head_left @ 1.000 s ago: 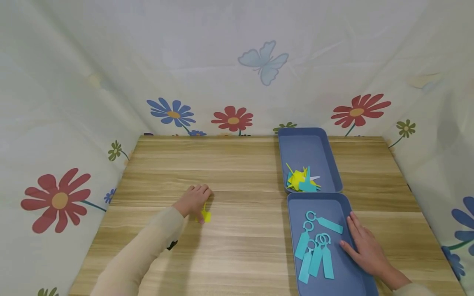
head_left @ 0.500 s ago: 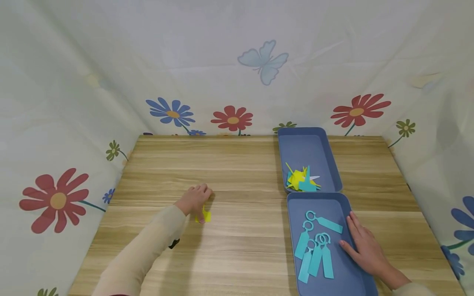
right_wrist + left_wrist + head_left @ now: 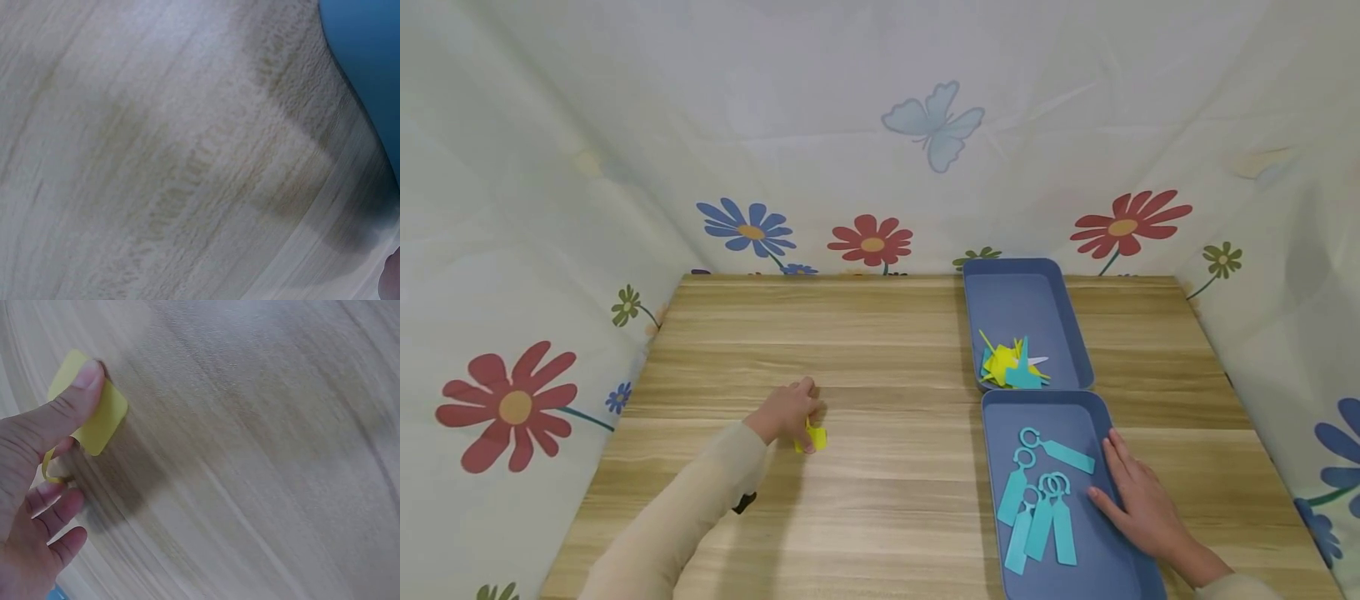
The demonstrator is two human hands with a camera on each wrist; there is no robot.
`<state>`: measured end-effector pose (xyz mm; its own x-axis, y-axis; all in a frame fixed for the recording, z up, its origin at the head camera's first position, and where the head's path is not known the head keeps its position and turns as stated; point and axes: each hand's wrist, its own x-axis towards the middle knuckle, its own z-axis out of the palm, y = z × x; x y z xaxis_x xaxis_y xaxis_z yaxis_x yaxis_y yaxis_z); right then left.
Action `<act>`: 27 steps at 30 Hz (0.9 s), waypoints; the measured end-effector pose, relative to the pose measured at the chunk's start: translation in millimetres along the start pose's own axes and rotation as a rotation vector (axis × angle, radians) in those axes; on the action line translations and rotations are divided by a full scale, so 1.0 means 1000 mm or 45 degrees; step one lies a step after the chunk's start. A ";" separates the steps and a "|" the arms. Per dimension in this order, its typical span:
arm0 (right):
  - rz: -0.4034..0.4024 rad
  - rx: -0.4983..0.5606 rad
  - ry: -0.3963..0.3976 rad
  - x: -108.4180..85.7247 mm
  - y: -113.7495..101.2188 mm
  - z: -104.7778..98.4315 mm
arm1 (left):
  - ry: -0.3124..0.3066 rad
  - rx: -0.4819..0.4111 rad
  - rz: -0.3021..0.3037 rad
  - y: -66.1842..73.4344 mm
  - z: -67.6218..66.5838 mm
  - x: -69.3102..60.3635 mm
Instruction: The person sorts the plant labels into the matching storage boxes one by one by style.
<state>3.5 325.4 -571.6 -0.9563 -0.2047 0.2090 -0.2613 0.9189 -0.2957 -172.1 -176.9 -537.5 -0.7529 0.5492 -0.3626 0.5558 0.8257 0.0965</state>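
Observation:
On the left part of the table, my left hand (image 3: 782, 414) pinches a yellow plastic tag (image 3: 821, 436). In the left wrist view the thumb (image 3: 75, 400) lies across the square plate of the yellow tag (image 3: 107, 428), and its thin stem curves back among the fingers. The index finger is mostly hidden behind the tag. My right hand (image 3: 1150, 508) rests with straight fingers on the right rim of the near blue tray (image 3: 1097, 550). Several teal hook-ended tags (image 3: 1040, 525) lie inside that tray. The right wrist view catches just a sliver of skin (image 3: 392, 278) at its edge.
Behind the near tray stands a far blue tray (image 3: 1018, 300), end to end with it. A pile of yellow, teal and white tags (image 3: 1003, 367) lies in its front part. A flower-printed curtain (image 3: 850, 150) borders the wooden table (image 3: 880, 333).
My left hand has shifted slightly left and drawn its fingers in, baring a little more of the yellow tag. The right hand and both trays have not moved.

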 end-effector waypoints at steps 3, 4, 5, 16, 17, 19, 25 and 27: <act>-0.006 0.006 0.007 0.000 -0.001 0.000 | 0.076 0.015 0.028 -0.004 0.005 -0.003; -0.007 0.009 0.009 0.000 -0.001 -0.001 | 0.101 0.018 0.036 -0.005 0.007 -0.004; -0.009 0.010 0.012 0.000 -0.001 -0.001 | 0.123 0.020 0.045 -0.006 0.008 -0.005; -0.017 0.016 0.020 0.000 -0.002 -0.002 | 0.227 0.031 0.098 -0.009 0.012 -0.014; -0.015 0.016 0.017 0.000 -0.002 -0.002 | 0.223 0.027 0.096 -0.009 0.011 -0.015; -0.010 0.017 0.013 0.000 -0.002 -0.003 | 0.216 0.023 0.095 -0.008 0.010 -0.015; -0.003 0.029 0.006 0.000 -0.002 -0.003 | 0.175 0.009 0.073 -0.009 0.003 -0.014; -0.003 0.033 0.006 0.000 -0.003 -0.003 | 0.145 -0.021 0.048 -0.009 0.000 -0.013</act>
<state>4.6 324.2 -567.8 -0.9551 -0.2053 0.2137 -0.2670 0.9092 -0.3194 -166.9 -191.4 -533.6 -0.7673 0.5903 -0.2505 0.5793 0.8056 0.1239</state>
